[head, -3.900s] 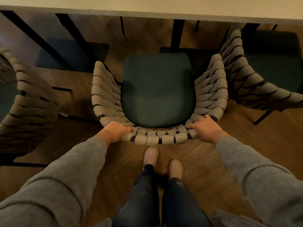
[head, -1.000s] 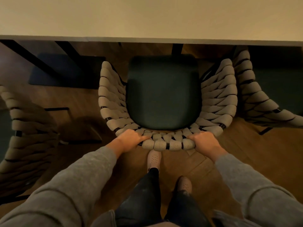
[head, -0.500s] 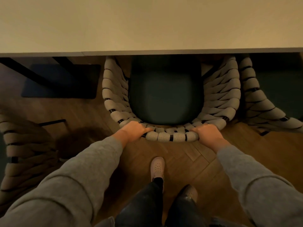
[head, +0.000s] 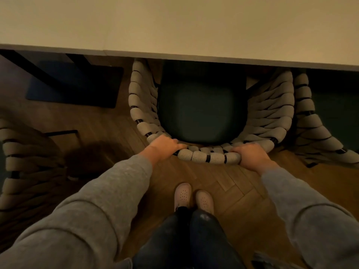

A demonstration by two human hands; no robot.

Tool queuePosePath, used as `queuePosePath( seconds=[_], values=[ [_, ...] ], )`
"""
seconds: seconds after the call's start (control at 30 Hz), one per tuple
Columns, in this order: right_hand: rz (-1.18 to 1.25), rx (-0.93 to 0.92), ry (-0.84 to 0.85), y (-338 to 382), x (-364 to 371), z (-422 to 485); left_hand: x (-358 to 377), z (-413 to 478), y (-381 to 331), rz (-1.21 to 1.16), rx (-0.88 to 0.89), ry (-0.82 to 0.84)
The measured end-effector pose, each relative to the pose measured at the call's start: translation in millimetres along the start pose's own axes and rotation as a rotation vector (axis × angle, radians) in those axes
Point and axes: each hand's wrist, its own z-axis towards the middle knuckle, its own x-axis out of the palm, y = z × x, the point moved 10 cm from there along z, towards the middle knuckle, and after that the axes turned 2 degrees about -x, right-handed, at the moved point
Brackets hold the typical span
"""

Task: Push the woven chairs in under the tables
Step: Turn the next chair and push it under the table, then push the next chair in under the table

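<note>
A woven chair (head: 270,111) with thick beige rope and a dark green seat cushion stands straight ahead, its front part hidden under the pale table (head: 174,24). My left hand (head: 165,146) grips the back rim at its left, and my right hand (head: 250,155) grips the same rim at its right. Both arms are in grey sleeves.
A second woven chair (head: 310,121) sits close on the right, partly under the table. A third woven chair (head: 25,162) stands out on the floor at the left. A dark table base (head: 77,84) lies under the table at the left. My feet (head: 192,199) stand on the wooden floor.
The chair has slid forward under the table, more of its seat now covered by the tabletop. I have stepped after it, and both feet are side by side. Both hands kept their grip.
</note>
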Motion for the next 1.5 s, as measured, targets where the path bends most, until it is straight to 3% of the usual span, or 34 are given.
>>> queuePosePath(
  seconds=[0.17, 0.3, 0.4, 0.7, 0.97, 1.27, 1.5],
  values=[
    [-0.054, -0.032, 0.127, 9.0, 2.2, -8.4, 3.2, -10.3, -2.5, -0.015, -0.102, -0.058],
    [-0.048, -0.14, 0.093, 35.5, -7.2, -16.9, -4.2, -40.1, -8.7, -0.162, -0.145, -0.164],
    [-0.038, -0.288, 0.025, 78.3, -17.6, -12.7, 2.1, -75.2, 6.1, -0.262, -0.284, -0.253],
    [-0.148, -0.802, -0.153, 286.7, -74.4, 15.1, 77.1, -238.7, 86.6, -0.48, -0.871, -0.312],
    [-0.309, -1.082, -0.175, 490.8, -74.5, 40.4, 193.2, -412.3, 163.5, -0.629, -1.265, -0.308],
    [-0.528, -1.09, -0.183, 662.9, -82.0, 99.6, 288.3, -497.8, 251.2, -0.873, -1.334, -0.283],
    [-0.788, -1.128, -0.195, 734.2, -114.6, 160.0, 294.7, -468.5, 307.1, -1.188, -1.281, -0.322]
  ],
)
